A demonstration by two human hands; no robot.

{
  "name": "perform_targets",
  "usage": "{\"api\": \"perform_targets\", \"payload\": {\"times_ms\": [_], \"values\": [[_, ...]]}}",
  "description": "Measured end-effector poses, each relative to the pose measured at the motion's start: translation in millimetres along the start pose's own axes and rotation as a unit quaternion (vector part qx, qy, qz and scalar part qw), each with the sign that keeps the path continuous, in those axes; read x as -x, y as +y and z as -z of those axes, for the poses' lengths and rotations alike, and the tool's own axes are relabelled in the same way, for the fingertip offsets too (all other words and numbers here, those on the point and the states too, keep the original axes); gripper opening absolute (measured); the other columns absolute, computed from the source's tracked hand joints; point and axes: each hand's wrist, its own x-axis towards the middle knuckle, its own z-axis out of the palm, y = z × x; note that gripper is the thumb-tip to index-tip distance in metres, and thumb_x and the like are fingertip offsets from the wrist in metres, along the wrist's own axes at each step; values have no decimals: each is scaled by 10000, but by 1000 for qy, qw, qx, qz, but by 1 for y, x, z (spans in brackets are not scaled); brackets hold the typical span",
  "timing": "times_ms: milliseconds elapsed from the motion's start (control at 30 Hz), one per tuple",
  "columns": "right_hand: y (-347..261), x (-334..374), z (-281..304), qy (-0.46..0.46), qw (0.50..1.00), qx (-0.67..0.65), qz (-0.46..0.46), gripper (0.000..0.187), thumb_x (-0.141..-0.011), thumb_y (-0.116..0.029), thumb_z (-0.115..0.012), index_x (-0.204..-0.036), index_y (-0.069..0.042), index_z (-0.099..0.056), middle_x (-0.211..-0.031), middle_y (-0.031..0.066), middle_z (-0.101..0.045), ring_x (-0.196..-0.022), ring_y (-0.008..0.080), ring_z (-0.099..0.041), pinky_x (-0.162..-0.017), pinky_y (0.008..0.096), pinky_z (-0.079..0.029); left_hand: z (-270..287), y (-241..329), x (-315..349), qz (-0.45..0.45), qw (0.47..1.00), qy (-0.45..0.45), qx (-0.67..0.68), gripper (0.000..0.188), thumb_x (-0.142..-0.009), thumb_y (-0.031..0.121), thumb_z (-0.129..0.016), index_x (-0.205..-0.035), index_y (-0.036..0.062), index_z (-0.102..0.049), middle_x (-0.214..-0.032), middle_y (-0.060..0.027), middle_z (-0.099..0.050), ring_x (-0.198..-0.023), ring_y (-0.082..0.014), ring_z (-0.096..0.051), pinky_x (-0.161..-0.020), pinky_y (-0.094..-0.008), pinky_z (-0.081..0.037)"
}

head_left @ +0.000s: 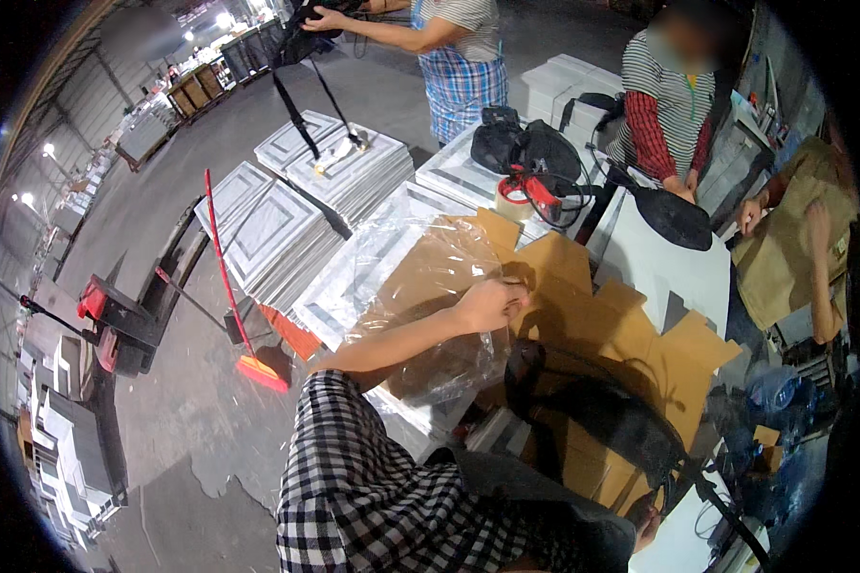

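My left hand (492,304) is closed at the right edge of a clear plastic bag (444,263), its fingers curled against the crinkled film. The bag lies over a brown cardboard sheet and white printed panels, and my left forearm crosses it. At the lower right, my right hand (648,530) is mostly hidden; its visible fingers close round a black padded strap (602,411) with a cable. This strap arches over the flattened brown cardboard (569,267), whose cut flaps spread to the right.
Stacks of white panels (263,224) stand at the left. A red tape dispenser (535,194) and black bags (526,148) lie beyond the cardboard. Co-workers stand at the far side and right, one holding a black device. A broom (222,267) and pallet jack (115,320) are left.
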Motion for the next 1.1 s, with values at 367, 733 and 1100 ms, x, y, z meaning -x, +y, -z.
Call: {"api": "perform_targets", "payload": {"times_ms": [367, 733, 1100], "values": [[-58, 19, -19, -79, 997, 16, 11, 264, -953, -242, -467, -889, 0, -550, -802, 1, -558, -732, 82, -464, -654, 234, -390, -4, 22, 16, 26, 991, -29, 130, 176, -805, -56, -537, -963, -1, -590, -965, -85, -632, -837, -170, -596, -721, -262, -468], [-73, 12, 4, -11, 991, -129, 19, 201, -921, -206, -524, -963, -32, -615, -721, -14, -554, -597, 46, -466, -533, 179, -348, 33, 102, 2, -70, 979, -64, 179, 195, -714, -63, -565, -890, 11, -604, -1009, -132, -636, -967, -273, -607, -833, -350, -467], [-129, -3, 1, -38, 976, -211, 46, 259, -926, -246, -521, -1014, -11, -584, -725, 17, -554, -605, 71, -479, -542, 192, -370, 15, 93, 26, -45, 977, -6, 209, 259, -727, -74, -570, -965, 20, -608, -1064, -115, -622, -903, -196, -604, -788, -310, -467]]}}
